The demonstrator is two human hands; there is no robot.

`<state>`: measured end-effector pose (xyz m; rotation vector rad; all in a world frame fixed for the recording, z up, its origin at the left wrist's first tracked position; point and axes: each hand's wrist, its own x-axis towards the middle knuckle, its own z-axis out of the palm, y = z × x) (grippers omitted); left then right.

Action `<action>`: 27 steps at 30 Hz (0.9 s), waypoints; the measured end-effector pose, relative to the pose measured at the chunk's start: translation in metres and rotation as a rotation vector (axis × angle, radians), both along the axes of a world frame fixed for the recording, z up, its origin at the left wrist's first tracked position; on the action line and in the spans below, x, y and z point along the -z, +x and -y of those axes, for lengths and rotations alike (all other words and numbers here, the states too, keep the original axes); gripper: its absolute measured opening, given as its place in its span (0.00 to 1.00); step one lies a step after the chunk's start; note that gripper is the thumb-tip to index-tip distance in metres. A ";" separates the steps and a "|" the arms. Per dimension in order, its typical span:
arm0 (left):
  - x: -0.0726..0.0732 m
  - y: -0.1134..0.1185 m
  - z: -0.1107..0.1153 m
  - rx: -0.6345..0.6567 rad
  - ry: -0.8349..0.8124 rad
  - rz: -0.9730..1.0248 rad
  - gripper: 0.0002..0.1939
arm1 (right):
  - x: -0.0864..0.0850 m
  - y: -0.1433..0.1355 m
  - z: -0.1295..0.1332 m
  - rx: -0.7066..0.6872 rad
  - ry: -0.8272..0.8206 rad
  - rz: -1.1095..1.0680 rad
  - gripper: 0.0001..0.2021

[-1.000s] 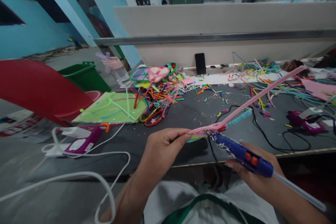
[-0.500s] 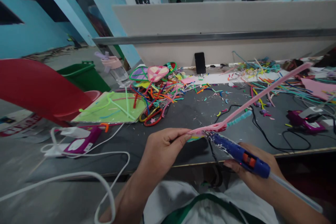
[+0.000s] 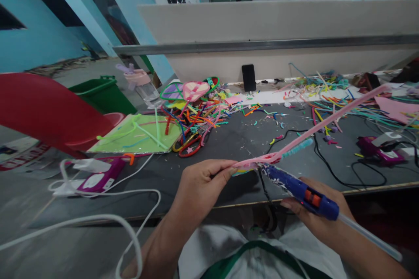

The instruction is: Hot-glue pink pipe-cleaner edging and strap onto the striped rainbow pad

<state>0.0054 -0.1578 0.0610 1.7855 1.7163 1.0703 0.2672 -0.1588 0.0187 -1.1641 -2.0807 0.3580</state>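
My left hand (image 3: 204, 185) pinches the near end of a pink pipe-cleaner craft piece (image 3: 266, 157); its long pink stem (image 3: 337, 115) slants up to the right. A fuzzy light-blue strip (image 3: 297, 148) sticks out beside that stem, and a bit of yellow and teal shows under my fingertips. Wrapped round a blue hot glue gun (image 3: 293, 187) is my right hand (image 3: 322, 209), largely behind the tool. The gun's nozzle is at the underside of the pink piece; whether it touches cannot be told. A clear glue stick (image 3: 369, 236) juts from the gun's back.
Loose pipe cleaners (image 3: 206, 115) pile up on the dark table (image 3: 229, 139), by a green sheet (image 3: 144, 135). A phone (image 3: 248, 77) leans on the partition. Purple power strips (image 3: 104, 176) and cables lie left and right. A red chair (image 3: 49, 109) stands at left.
Both hands keep nearly the same pose, with the glue gun still at the pink piece. The whole view has shifted very slightly.
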 end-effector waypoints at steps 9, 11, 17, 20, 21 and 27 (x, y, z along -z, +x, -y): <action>0.001 -0.002 0.000 0.006 0.016 -0.022 0.09 | -0.001 0.001 -0.003 -0.003 -0.019 -0.028 0.11; 0.001 -0.003 0.000 -0.004 0.015 -0.025 0.09 | -0.001 0.003 -0.002 0.005 -0.033 -0.018 0.11; 0.001 -0.004 0.001 -0.010 0.005 -0.035 0.09 | 0.000 0.007 0.000 0.026 -0.058 -0.009 0.11; -0.001 -0.004 0.001 -0.002 0.009 -0.042 0.09 | -0.001 0.007 0.001 0.043 -0.064 -0.020 0.12; -0.002 -0.004 0.001 -0.001 0.009 -0.045 0.09 | -0.001 0.007 0.001 0.058 -0.068 -0.022 0.13; -0.003 -0.004 0.000 -0.007 0.021 -0.048 0.09 | -0.001 0.009 0.002 0.087 -0.099 -0.007 0.13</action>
